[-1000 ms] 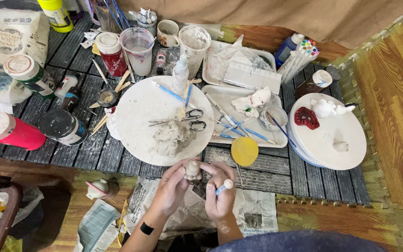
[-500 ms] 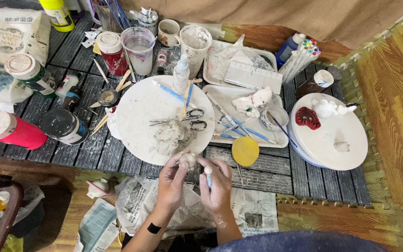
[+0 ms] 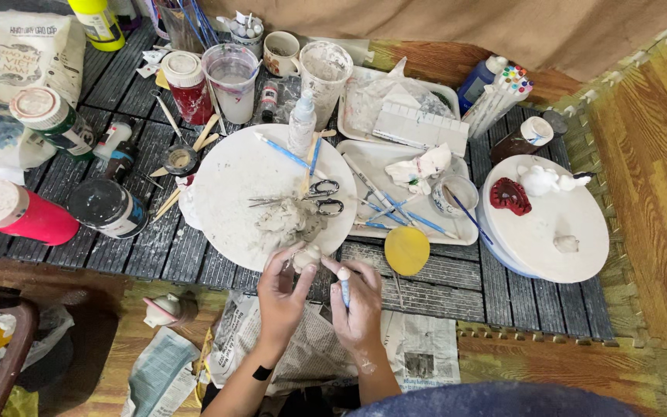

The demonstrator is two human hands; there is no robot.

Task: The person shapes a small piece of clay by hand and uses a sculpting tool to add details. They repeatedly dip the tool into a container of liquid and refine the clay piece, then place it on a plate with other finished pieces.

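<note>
Head view, lower middle of the frame: the left hand (image 3: 283, 297) closes its fingers around a small pale clay lump (image 3: 306, 255), held just over the near edge of a round white board (image 3: 229, 181). The right hand (image 3: 358, 303) sits close beside it, gripping a thin blue-handled tool (image 3: 344, 284) whose rounded tip points up near the lump.

Just above the hands, on the board, lie a heap of grey clay (image 3: 287, 220) and a pair of scissors (image 3: 314, 197). Right of the hands a yellow disc (image 3: 407, 250) rests on the dark slatted table (image 3: 457, 289). Farther right a second white round board (image 3: 561, 212) carries a red piece (image 3: 510, 195) and a small white figure (image 3: 543, 180). Newspaper (image 3: 418, 351) is spread beneath the wrists. At the left edge, a pink can (image 3: 17, 215) lies on its side beside a dark jar (image 3: 106, 207); cups and brushes crowd the upper middle.
</note>
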